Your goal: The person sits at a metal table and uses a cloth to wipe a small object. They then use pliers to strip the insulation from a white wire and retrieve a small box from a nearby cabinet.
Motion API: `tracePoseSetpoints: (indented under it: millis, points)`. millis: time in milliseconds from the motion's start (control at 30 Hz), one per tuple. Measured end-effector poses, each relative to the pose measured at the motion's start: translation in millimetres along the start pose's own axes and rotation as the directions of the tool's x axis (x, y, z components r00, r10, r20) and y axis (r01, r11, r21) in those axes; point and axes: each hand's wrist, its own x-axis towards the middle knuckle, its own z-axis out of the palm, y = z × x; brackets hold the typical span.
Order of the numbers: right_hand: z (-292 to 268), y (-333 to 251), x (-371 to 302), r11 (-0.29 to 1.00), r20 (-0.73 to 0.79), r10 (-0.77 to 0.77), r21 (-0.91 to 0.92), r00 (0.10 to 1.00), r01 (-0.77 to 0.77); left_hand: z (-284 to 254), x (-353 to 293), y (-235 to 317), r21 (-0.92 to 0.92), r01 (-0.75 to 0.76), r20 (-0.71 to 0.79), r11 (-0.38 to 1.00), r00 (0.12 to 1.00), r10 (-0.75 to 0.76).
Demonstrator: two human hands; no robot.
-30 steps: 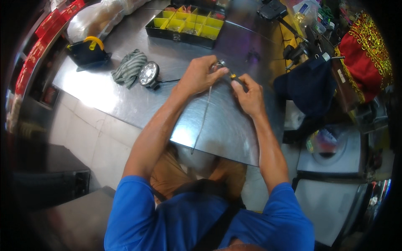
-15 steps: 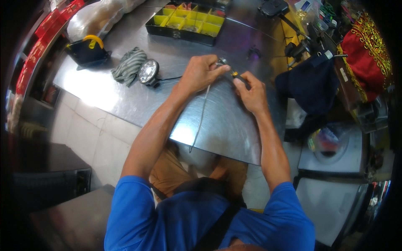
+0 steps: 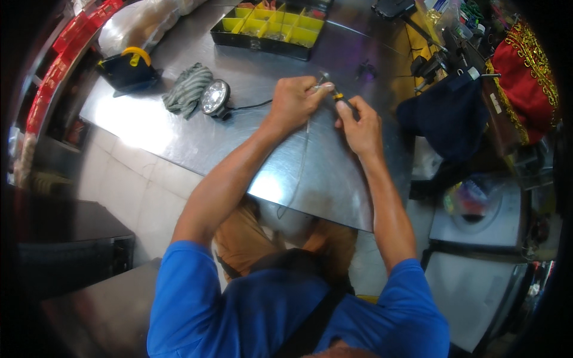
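My left hand (image 3: 296,102) is closed in a pinch on a thin wire at the middle of the metal table. In my right hand (image 3: 362,126) is a hand tool (image 3: 338,96) with a black-and-yellow handle, its small metal head beside my left fingertips. The tool's exact kind is too small to tell. A pale thin wire (image 3: 306,146) runs down from my left hand and over the near table edge. To the left lies a round lamp (image 3: 215,97) with a clear face; its black cable (image 3: 253,106) leads behind my left hand. A striped grey cloth (image 3: 188,89) touches the lamp.
A black organiser box (image 3: 261,45) with yellow compartments holding small parts stands at the back. At the left are a dark holder (image 3: 126,73) with a yellow-orange handle and a plastic-wrapped bundle (image 3: 140,27). A dark blue cloth (image 3: 444,116) hangs at the right.
The tool's head has swung up and away, with its tip now farther out beyond my left fingertips. The hanging wire has shifted right. The whole view has moved slightly.
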Motion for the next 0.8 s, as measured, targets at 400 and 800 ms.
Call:
tracePoseSetpoints:
  millis: [400, 800]
  points:
    - [-14.7, 15.7, 5.1, 0.977, 0.113, -0.138, 0.181, 0.984, 0.116, -11.1, 1.3, 9.1, 0.093, 0.034, 0.000, 0.995, 0.999, -0.034]
    - [-4.2, -7.6, -2.7, 0.817, -0.085, -0.110, 0.560, 0.990, 0.138, -5.5, -3.1, 4.8, 0.067, -0.295, 0.096, 0.953, 0.953, 0.288]
